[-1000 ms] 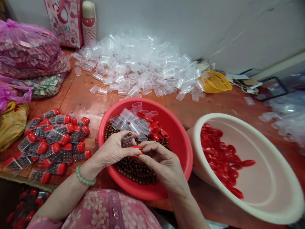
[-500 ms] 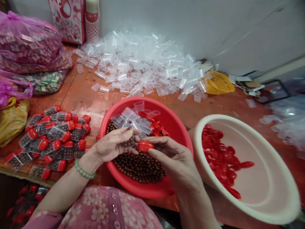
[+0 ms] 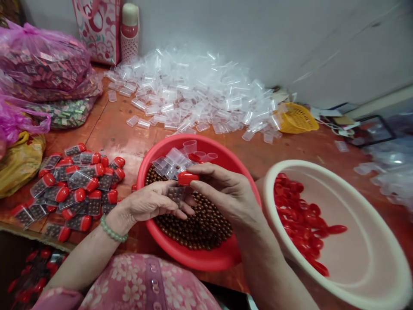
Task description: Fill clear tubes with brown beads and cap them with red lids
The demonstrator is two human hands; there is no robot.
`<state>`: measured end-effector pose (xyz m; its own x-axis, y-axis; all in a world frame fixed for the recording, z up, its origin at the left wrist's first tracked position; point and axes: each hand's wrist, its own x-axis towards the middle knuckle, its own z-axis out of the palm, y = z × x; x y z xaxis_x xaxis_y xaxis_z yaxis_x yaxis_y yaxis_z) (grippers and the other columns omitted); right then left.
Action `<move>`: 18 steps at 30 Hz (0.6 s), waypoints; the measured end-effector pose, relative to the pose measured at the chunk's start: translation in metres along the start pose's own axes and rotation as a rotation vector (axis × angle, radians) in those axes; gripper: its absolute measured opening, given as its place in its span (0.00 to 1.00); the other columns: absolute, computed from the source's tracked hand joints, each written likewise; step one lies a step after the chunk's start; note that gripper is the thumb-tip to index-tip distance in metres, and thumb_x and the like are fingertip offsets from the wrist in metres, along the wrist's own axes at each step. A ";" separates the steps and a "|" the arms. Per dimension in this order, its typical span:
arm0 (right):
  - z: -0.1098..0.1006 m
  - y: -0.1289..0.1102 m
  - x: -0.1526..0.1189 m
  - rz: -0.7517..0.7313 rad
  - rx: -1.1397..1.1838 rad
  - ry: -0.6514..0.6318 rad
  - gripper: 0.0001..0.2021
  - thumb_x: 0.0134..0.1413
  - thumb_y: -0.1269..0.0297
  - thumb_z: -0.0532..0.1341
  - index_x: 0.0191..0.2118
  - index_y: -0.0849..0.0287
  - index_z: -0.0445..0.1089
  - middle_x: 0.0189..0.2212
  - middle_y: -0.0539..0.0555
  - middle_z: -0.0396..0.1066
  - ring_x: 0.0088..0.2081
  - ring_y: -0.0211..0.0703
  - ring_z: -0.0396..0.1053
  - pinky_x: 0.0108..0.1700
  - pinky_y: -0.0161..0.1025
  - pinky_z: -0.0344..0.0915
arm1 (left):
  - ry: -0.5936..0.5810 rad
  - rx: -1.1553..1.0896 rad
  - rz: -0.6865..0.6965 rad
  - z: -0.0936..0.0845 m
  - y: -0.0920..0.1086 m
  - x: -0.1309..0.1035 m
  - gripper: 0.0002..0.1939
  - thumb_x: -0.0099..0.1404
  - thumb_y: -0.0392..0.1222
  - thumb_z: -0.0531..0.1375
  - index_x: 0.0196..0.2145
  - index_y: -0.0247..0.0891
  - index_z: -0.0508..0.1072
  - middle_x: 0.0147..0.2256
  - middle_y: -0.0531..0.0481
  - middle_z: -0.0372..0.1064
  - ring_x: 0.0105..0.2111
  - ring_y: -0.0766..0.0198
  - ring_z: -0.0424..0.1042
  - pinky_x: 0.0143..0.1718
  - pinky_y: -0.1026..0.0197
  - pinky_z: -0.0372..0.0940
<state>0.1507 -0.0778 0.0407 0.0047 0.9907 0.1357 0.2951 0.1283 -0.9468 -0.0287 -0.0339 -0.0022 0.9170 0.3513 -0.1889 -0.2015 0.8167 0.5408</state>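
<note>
Over the red basin (image 3: 200,263), my left hand (image 3: 155,200) holds a clear plastic case (image 3: 175,195) filled with brown beads. Fingers of my right hand (image 3: 222,189) pinch a red cap (image 3: 187,178) just above the case; whether the two touch is hard to tell. Below both hands, brown beads (image 3: 196,232) fill the near part of the basin. Clear, unfilled cases (image 3: 174,161) lie on the beads at the back of the basin.
Filled, red-capped cases (image 3: 75,185) are heaped at left. A cream basin (image 3: 358,241) with red caps (image 3: 300,215) stands at right. Behind are a pile of clear cases (image 3: 193,90), a yellow basket (image 3: 298,118), a bottle (image 3: 130,32) and pink bags (image 3: 48,64).
My right hand has moved up and left with the red cap, from beside the filled case to above it. The left hand's fingers have lowered and the view has shifted slightly.
</note>
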 end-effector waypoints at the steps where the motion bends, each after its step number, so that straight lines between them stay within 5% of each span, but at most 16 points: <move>1: 0.000 -0.001 0.000 -0.026 -0.049 -0.028 0.08 0.56 0.64 0.64 0.43 0.54 0.74 0.36 0.52 0.76 0.38 0.42 0.75 0.40 0.40 0.73 | -0.001 0.004 0.001 0.000 0.000 0.000 0.21 0.52 0.28 0.64 0.45 0.33 0.71 0.37 0.45 0.75 0.36 0.63 0.75 0.39 0.61 0.68; 6: -0.012 0.001 -0.004 -0.134 -0.248 -0.069 0.09 0.57 0.67 0.62 0.45 0.54 0.73 0.39 0.53 0.76 0.41 0.42 0.74 0.44 0.40 0.71 | 0.027 0.016 0.021 -0.001 -0.001 -0.003 0.19 0.54 0.35 0.68 0.44 0.32 0.71 0.36 0.45 0.73 0.37 0.63 0.74 0.41 0.61 0.68; 11: -0.026 0.007 -0.017 -0.066 -0.258 0.042 0.09 0.56 0.65 0.64 0.44 0.53 0.74 0.37 0.52 0.76 0.38 0.42 0.75 0.41 0.39 0.72 | 0.048 0.023 0.024 0.001 0.000 -0.004 0.22 0.52 0.39 0.70 0.44 0.32 0.73 0.37 0.45 0.73 0.37 0.64 0.74 0.41 0.62 0.68; 18: 0.005 0.009 -0.012 -0.084 -0.109 0.162 0.06 0.54 0.66 0.65 0.40 0.53 0.73 0.36 0.52 0.76 0.38 0.41 0.74 0.43 0.40 0.73 | 0.112 0.064 0.039 0.004 -0.003 0.006 0.23 0.51 0.42 0.71 0.44 0.35 0.73 0.36 0.47 0.73 0.37 0.65 0.73 0.41 0.61 0.67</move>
<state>0.1490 -0.0886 0.0293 0.1271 0.9556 0.2660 0.4021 0.1955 -0.8945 -0.0214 -0.0355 -0.0018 0.8640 0.4343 -0.2548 -0.2108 0.7716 0.6002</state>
